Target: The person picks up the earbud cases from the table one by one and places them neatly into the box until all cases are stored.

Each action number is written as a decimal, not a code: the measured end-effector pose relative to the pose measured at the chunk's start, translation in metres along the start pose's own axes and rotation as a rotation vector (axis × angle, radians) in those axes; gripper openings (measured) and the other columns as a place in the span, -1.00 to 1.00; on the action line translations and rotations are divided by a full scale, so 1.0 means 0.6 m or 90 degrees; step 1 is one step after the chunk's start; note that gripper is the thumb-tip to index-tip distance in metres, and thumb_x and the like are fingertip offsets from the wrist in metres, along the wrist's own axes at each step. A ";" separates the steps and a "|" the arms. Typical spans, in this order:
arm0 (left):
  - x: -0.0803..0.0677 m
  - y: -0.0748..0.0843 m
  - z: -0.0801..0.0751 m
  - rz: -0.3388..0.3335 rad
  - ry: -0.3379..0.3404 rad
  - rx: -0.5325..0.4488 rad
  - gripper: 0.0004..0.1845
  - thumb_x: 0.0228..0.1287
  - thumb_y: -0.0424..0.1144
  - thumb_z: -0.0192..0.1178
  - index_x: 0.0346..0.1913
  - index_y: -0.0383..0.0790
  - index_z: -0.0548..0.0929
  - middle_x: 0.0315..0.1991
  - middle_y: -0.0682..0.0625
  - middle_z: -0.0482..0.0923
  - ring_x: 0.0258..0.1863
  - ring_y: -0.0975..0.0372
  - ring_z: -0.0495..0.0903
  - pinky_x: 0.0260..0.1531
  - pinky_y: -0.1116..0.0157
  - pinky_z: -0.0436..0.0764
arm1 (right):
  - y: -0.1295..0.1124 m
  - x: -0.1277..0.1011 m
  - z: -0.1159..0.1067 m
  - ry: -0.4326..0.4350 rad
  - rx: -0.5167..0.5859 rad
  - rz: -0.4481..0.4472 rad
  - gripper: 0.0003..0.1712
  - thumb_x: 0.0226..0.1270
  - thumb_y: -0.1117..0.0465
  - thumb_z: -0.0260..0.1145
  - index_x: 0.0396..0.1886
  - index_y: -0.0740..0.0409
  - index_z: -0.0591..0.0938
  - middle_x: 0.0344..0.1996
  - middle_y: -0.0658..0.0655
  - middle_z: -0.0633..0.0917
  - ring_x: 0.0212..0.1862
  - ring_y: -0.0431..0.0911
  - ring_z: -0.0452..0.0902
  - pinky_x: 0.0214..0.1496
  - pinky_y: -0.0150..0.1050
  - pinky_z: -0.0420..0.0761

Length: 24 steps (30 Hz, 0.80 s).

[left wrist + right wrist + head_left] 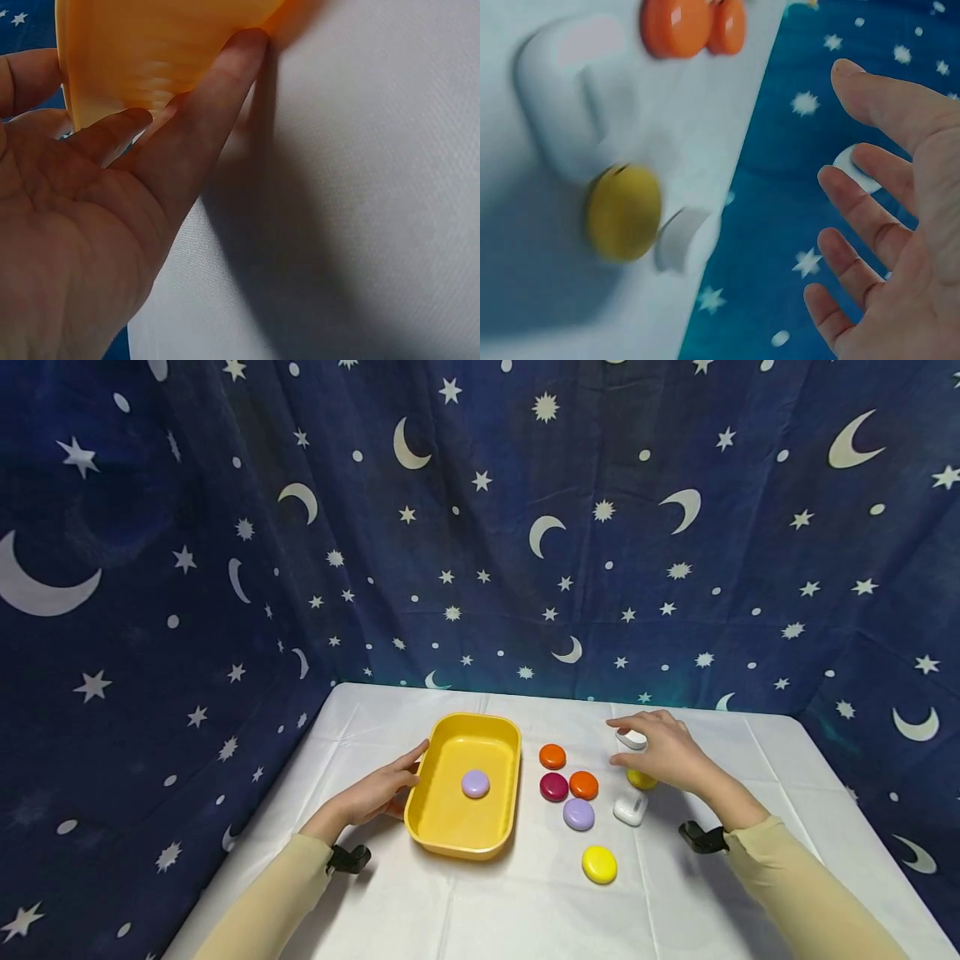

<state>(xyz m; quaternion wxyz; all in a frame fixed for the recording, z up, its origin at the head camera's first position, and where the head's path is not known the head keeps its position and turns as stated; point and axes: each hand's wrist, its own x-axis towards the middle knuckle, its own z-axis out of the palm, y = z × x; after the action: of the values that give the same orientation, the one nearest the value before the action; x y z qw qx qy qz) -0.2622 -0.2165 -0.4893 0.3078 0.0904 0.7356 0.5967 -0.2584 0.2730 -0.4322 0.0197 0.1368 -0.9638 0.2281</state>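
A yellow rectangular tray (pixel 462 846) stands left of centre with a lilac disc (pixel 475 783) inside. My left hand (pixel 378 789) rests against the tray's left side, fingers fairly straight; in the left wrist view they meet the outer wall. At the right, my right hand (pixel 663 747) hovers with thumb and fingers spread and nothing between them. Below it, a white piece (pixel 632 741) and a yellow disc (pixel 641 780) are partly hidden by the hand. Close by lies a rounded white case-like object (pixel 629 808), seen large and blurred in the right wrist view.
Between tray and right hand lie two orange discs (pixel 552 756), a dark red disc (pixel 553 787) and another lilac disc (pixel 578 815). A bright yellow disc (pixel 599 865) sits nearer the front. A white cloth (pixel 525 910) covers the table; a starry blue curtain (pixel 510 602) hangs behind.
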 end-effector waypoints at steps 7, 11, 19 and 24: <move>0.001 -0.001 0.001 0.004 -0.001 -0.001 -0.24 0.57 -0.26 -0.07 0.67 0.25 -0.09 0.66 -0.24 -0.28 0.28 -0.07 0.48 -0.06 0.01 0.70 | 0.052 -0.024 0.004 -0.004 0.011 0.018 -0.27 0.21 -0.11 0.53 0.34 0.05 0.61 0.09 0.17 0.68 0.25 0.22 0.30 0.18 0.25 0.24; -0.001 -0.001 0.001 0.009 -0.003 0.003 -0.24 0.57 -0.27 -0.07 0.67 0.24 -0.09 0.65 -0.25 -0.28 0.31 -0.08 0.45 -0.06 0.01 0.70 | 0.075 -0.034 0.011 -0.017 0.022 0.031 -0.27 0.22 -0.04 0.54 0.36 0.08 0.59 0.14 0.23 0.65 0.24 0.25 0.32 0.19 0.27 0.30; -0.001 -0.001 0.001 0.010 0.005 0.004 -0.24 0.57 -0.26 -0.06 0.67 0.23 -0.08 0.64 -0.28 -0.25 0.35 -0.10 0.40 -0.07 0.00 0.70 | 0.108 -0.047 0.028 -0.058 0.095 0.061 -0.21 0.24 -0.01 0.52 0.40 0.19 0.53 0.24 0.34 0.58 0.32 0.36 0.27 0.25 0.39 0.31; -0.002 -0.001 0.002 0.009 0.007 0.006 -0.24 0.56 -0.25 -0.05 0.67 0.23 -0.08 0.65 -0.27 -0.26 0.36 -0.10 0.40 -0.07 0.01 0.71 | 0.121 -0.050 0.036 -0.103 0.157 0.066 -0.15 0.21 0.01 0.55 0.43 0.27 0.48 0.23 0.40 0.57 0.31 0.39 0.37 0.28 0.36 0.37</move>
<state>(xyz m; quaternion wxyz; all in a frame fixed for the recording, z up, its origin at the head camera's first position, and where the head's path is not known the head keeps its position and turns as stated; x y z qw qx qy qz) -0.2604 -0.2161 -0.4895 0.2990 0.0937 0.7397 0.5956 -0.2490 0.3330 -0.4860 -0.0865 0.1060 -0.9326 0.3339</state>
